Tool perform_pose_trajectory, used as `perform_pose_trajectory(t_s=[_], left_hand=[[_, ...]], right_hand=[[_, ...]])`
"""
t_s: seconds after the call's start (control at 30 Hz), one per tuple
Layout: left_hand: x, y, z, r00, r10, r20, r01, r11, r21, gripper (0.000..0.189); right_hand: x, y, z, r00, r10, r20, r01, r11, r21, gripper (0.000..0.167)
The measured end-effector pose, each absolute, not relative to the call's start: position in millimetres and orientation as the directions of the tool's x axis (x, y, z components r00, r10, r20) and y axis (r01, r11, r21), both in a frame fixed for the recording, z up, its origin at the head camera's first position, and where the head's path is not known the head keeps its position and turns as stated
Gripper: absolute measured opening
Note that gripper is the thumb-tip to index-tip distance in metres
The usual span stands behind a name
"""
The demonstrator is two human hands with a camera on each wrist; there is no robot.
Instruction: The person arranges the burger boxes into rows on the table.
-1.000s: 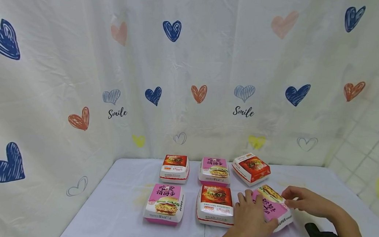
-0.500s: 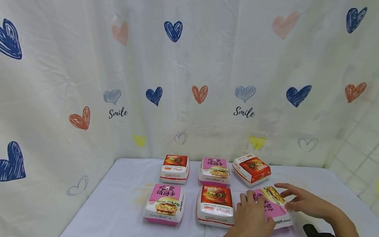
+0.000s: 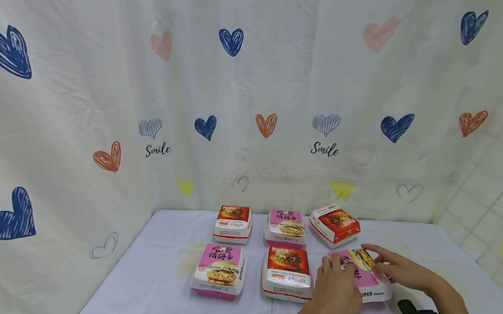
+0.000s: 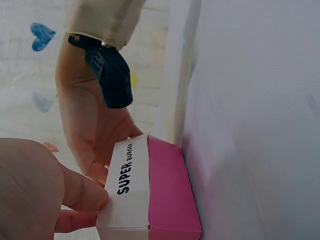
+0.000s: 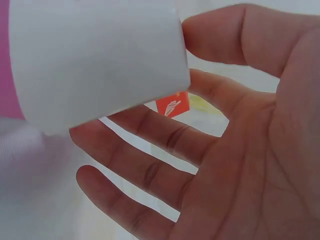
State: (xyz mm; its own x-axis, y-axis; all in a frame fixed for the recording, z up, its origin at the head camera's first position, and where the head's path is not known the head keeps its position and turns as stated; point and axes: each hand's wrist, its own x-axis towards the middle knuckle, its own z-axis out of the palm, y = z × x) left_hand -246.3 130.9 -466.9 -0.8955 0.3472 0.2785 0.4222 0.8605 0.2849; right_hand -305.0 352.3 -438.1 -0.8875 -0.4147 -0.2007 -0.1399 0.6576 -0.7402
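A pink-and-white burger box [image 3: 367, 279] marked "SUPER BURGER" sits at the front right of the table between both hands. My left hand [image 3: 336, 293] holds it from the left, fingers over the lid; in the left wrist view the thumb lies against the white lid side above the pink base [image 4: 172, 187]. My right hand [image 3: 407, 272] grips its far right corner. In the right wrist view, the right thumb [image 5: 215, 35] touches the box's white edge [image 5: 100, 65] and fingers reach round behind. Just left of the left hand stands a red-and-white burger box [image 3: 287, 274].
Another pink box [image 3: 219, 269] stands at front left. Behind are a red box [image 3: 232, 224], a pink box [image 3: 285, 227] and a turned red box [image 3: 334, 224]. A white cloth covers the table [image 3: 156, 267]; a heart-printed curtain [image 3: 283, 81] hangs behind.
The held pink box has turned so its "SUPER BURGER" side faces more toward the front. My right hand has shifted slightly left with it; the other boxes stay put.
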Motion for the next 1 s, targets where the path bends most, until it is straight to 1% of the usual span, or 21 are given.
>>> perform_pose_trajectory(t_s=[0.17, 0.37, 0.57, 0.83, 1.0], left_hand=[[-245.1, 130.4, -464.3, -0.894, 0.353, 0.274, 0.424, 0.865, 0.267, 0.039], [-247.3, 130.4, -464.3, -0.887, 0.360, 0.289, 0.429, 0.873, 0.231, 0.044], [-249.3, 129.0, -462.5, -0.884, 0.372, 0.282, 0.441, 0.863, 0.245, 0.043], [-249.8, 126.6, -460.8, -0.885, 0.372, 0.280, 0.438, 0.871, 0.225, 0.044], [-248.0, 127.3, -458.7, -0.896, 0.376, 0.237, 0.430, 0.868, 0.249, 0.044]], right_hand=[[-306.2, 355.1, -439.6, -0.886, -0.425, -0.188, -0.152, 0.646, -0.748, 0.061], [-308.9, 358.6, -438.5, -0.890, -0.418, -0.183, -0.162, 0.664, -0.730, 0.056], [-309.3, 358.8, -432.7, -0.896, -0.402, -0.190, -0.148, 0.673, -0.725, 0.053], [-309.4, 358.5, -432.2, -0.900, -0.387, -0.200, -0.124, 0.666, -0.736, 0.055], [-308.3, 359.2, -434.3, -0.901, -0.384, -0.201, -0.116, 0.661, -0.742, 0.056]])
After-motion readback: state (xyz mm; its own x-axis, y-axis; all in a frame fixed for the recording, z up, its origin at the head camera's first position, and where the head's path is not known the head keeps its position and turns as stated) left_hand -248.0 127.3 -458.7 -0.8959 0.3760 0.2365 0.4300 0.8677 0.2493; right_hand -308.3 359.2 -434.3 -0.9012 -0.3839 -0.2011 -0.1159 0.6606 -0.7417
